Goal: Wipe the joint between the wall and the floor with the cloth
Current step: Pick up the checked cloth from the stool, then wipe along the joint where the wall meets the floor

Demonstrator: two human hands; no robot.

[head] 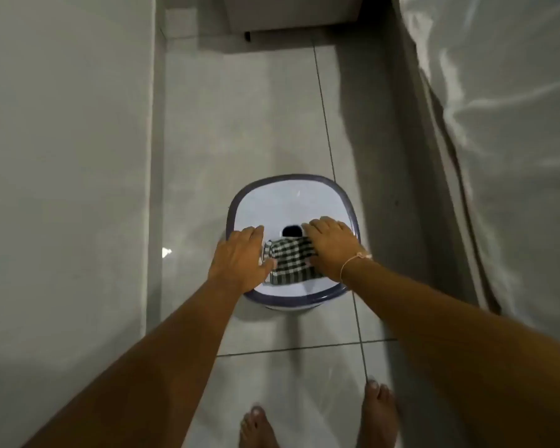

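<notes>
Arms reach forward and down from the bottom of the view, both hands palm-down on the seat of a stool (291,202). Left hand (238,261) lies flat with fingers (253,232) extended and close together, its thumb pressing the left edge of the cloth (290,261). Right hand (332,245) covers the cloth's right edge, fingers stretched flat towards the middle of the seat; whether they pinch the fabric cannot be told. A thin cord bracelet (353,258) circles the right wrist.

The checked cloth lies folded between the two hands, on the near half of the seat. Just beyond the fingertips a dark slot (292,231) opens in the seat.

Stool is white with a dark rim and stands on the tiled floor (240,130). Wall (62,156) runs to the left of the left hand, well apart from the cloth; a bed with pale sheeting (498,124) runs to the right. Two bare feet (379,412) stand behind the hands.
</notes>
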